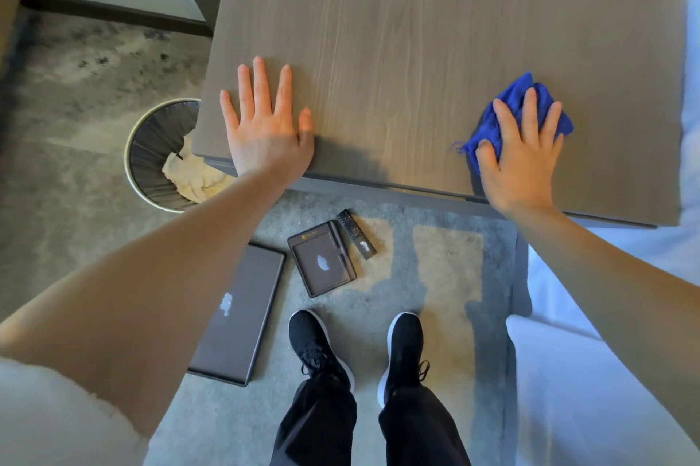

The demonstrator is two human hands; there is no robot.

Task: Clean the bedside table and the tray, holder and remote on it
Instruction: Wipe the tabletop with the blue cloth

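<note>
The grey-brown wooden bedside table (pixel 416 49) fills the upper half of the view, and nothing stands on its top. My left hand (pixel 265 125) lies flat and open near its front left corner. My right hand (pixel 519 155) presses a crumpled blue cloth (pixel 519 98) onto the top near the front right edge. On the carpet below lie a long dark tray (pixel 238 321) with a white smear, a square dark holder (pixel 322 263) with a white smear, and a black remote (pixel 356 234) beside the holder.
A round bin (pixel 151 151) with a black liner and crumpled cream paper stands left of the table, partly under its corner. White bedding (pixel 606 352) runs along the right. My two black shoes (pixel 356 348) stand on the carpet just below the floor items.
</note>
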